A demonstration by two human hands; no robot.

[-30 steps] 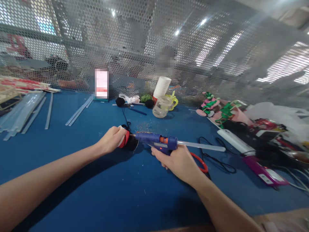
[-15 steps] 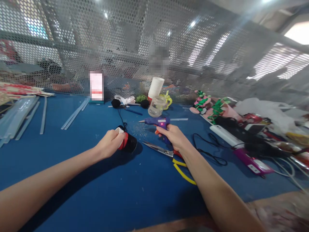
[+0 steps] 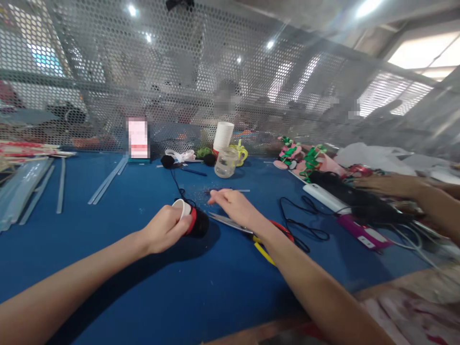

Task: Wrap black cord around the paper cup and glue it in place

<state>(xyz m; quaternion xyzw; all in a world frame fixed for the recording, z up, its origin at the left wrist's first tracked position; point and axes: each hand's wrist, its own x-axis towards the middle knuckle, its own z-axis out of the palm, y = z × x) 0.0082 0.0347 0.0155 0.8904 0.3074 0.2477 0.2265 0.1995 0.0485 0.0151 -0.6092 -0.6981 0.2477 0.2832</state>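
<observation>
My left hand [image 3: 168, 229] is closed around the rim of a white paper cup [image 3: 182, 207], tilted on its side, with red and black cord wound around it. A black cord [image 3: 177, 181] runs from the cup to a dark ball at the back. My right hand [image 3: 233, 207] is to the right of the cup, fingers curled together; whatever they hold, if anything, is hidden. Behind it, a glue gun [image 3: 207, 192] shows only its tip, with a clear glue stick [image 3: 244, 190] at its rear. Scissors [image 3: 230, 222] with yellow and red handles lie beneath my right forearm.
At the back stand a clear jar [image 3: 225, 165], stacked white cups [image 3: 223, 136] and a phone [image 3: 138, 139]. Glue sticks [image 3: 25, 187] lie left. To the right are craft flowers [image 3: 311, 163], a purple-white power strip [image 3: 359, 232], cables, and another person's arm [image 3: 406, 187].
My right hand has moved left toward the cup; the glue gun it gripped is lower and mostly hidden behind it. The cup has shifted slightly right. Another person's arm has appeared at right.
</observation>
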